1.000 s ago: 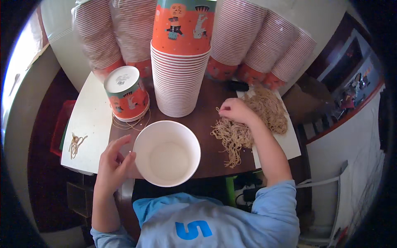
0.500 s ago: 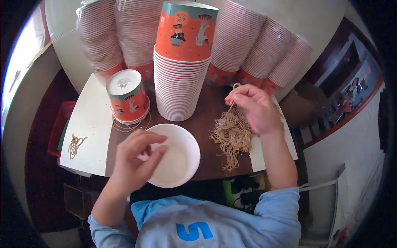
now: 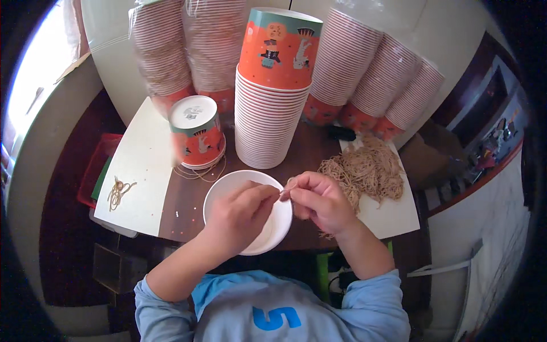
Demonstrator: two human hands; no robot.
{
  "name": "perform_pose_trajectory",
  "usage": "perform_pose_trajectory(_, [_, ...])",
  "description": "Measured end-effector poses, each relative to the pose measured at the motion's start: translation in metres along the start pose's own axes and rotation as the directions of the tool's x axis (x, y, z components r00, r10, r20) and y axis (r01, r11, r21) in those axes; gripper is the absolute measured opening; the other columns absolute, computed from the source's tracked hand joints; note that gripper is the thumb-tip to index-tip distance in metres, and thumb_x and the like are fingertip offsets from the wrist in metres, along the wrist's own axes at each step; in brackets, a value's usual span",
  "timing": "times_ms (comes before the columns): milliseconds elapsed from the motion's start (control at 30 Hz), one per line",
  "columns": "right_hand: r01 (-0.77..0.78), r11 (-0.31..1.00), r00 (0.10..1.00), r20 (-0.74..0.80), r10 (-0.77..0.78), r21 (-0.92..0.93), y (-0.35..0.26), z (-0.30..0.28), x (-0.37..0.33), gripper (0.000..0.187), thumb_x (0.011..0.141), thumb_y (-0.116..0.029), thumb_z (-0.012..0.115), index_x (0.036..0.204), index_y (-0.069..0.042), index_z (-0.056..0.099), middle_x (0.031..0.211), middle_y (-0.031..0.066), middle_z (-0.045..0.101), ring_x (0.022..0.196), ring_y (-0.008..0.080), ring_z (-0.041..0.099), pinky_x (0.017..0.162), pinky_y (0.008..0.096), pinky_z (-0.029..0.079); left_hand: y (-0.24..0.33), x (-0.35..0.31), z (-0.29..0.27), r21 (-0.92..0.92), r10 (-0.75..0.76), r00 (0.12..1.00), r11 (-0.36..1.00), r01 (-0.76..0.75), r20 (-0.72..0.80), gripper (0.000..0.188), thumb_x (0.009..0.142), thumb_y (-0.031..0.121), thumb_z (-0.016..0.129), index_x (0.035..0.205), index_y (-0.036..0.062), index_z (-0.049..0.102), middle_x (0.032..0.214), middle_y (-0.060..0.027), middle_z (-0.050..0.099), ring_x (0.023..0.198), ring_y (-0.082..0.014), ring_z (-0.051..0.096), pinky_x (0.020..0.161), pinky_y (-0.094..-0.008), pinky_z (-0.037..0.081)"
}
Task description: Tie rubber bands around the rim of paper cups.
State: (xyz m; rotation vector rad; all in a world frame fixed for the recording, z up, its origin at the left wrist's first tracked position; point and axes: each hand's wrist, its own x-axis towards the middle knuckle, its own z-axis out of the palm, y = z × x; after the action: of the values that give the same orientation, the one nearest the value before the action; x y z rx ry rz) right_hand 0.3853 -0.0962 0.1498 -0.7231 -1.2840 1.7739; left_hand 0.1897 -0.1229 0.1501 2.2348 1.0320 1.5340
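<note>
My left hand point(image 3: 239, 214) and my right hand point(image 3: 320, 199) meet above a white paper cup point(image 3: 228, 188) standing open on the table. Between the fingertips of both hands is a thin tan rubber band point(image 3: 286, 191), pinched at each end. A heap of tan rubber bands point(image 3: 367, 168) lies on a white sheet just right of my right hand. Behind the white cup rises a tall stack of orange patterned paper cups point(image 3: 273, 91). An upside-down orange cup point(image 3: 196, 131) stands to the left with loose bands around its base.
Several sleeved stacks of cups point(image 3: 171, 51) lean against the wall behind, more at the back right point(image 3: 376, 80). A small bunch of bands point(image 3: 118, 191) lies on the white sheet at left. A dark object point(image 3: 342, 133) sits behind the heap. A red crate point(image 3: 94, 171) stands at the table's left.
My right hand has come from the rubber band heap toward the white cup with a band. My left hand has risen over the cup to meet it.
</note>
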Motion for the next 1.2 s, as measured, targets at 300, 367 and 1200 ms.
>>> perform_pose_trajectory(300, [-0.172, 0.412, 0.959, -0.248, -0.137, -0.895, -0.014, -0.116, 0.006, 0.013, 0.085, -0.012, 0.062, 0.093, -0.002, 0.065, 0.081, 0.0077, 0.065, 0.075, 0.0174, 0.062, 0.069, 0.0300, 0.050, -0.010, -0.013, -0.055, -0.580, -0.519, 0.851, 0.671, 0.462, 0.077, 0.007, 0.089, 0.004, 0.058, 0.092, -0.0027, 0.058, 0.083, -0.0032, 0.061, 0.071, -0.0083, 0.058, 0.065, -0.0211, 0.048])
perform_pose_trajectory(367, [-0.277, 0.199, 0.933, -0.312, -0.180, -0.940, -0.005, -0.159, 0.003, 0.017, 0.082, -0.014, 0.063, 0.095, -0.004, 0.065, 0.087, 0.0099, 0.065, 0.082, 0.0241, 0.062, 0.080, 0.0355, 0.048, -0.004, -0.014, -0.062, -0.668, -0.527, 0.849, 0.620, 0.411, 0.034, 0.008, 0.089, 0.005, 0.059, 0.092, -0.0030, 0.058, 0.082, -0.0043, 0.061, 0.070, -0.0084, 0.058, 0.064, -0.0211, 0.048])
perform_pose_trajectory(1200, [0.483, 0.443, 0.791, 0.159, -0.591, -0.755, 0.045, 0.063, -0.034, 0.017, 0.073, 0.001, 0.072, 0.088, -0.003, 0.064, 0.075, 0.0089, 0.062, 0.061, 0.0192, 0.061, 0.050, 0.0290, 0.048, 0.014, -0.063, -0.044, -0.391, -0.526, 0.732, 0.622, 0.678, 0.434, 0.009, 0.088, 0.007, 0.062, 0.093, -0.0011, 0.064, 0.074, -0.0018, 0.064, 0.065, -0.0033, 0.055, 0.058, -0.0191, 0.045])
